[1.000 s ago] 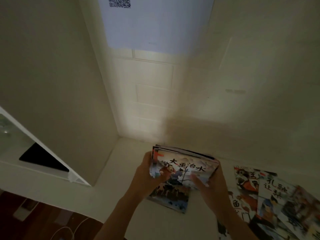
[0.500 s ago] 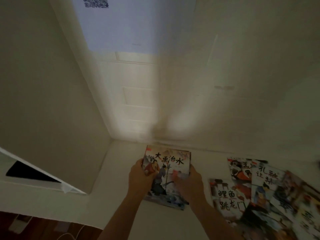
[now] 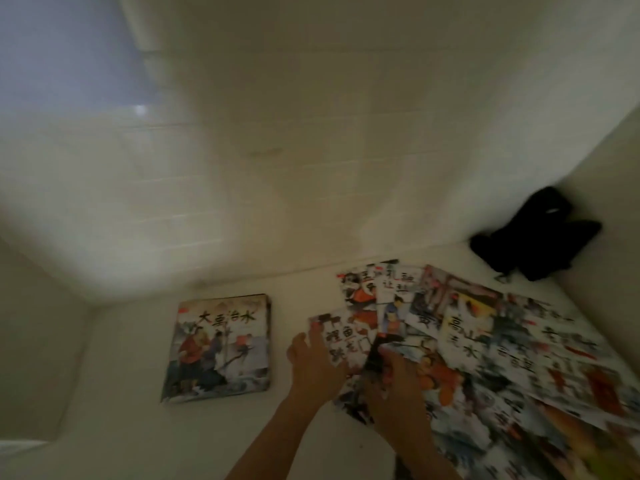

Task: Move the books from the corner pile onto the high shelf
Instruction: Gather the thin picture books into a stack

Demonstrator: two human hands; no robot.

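Head view | stacked books (image 3: 218, 348) lie squared at 9 o'clock, tidy for lifting | left hand (image 3: 313, 363) flat, fingers straight, on a spread book (image 3: 341, 341) | right hand (image 3: 398, 382) presses the loose spread (image 3: 485, 358) at 3 o'clock, likely gathering; grip unclear

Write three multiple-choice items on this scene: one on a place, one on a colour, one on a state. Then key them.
1. Where does the stack lie?
A. left of both hands
B. right of the spread books
C. on the dark bundle

2. What colour is the bundle in the far right corner?
A. white
B. black
C. red

3. What is the left hand doing?
A. lifting the stack
B. resting on a spread book
C. hanging idle

Key: 1 A, the stack lies apart, left of the left hand and right hand. 2 B, it shows black against pale walls. 3 B, its fingers lie on the cover.
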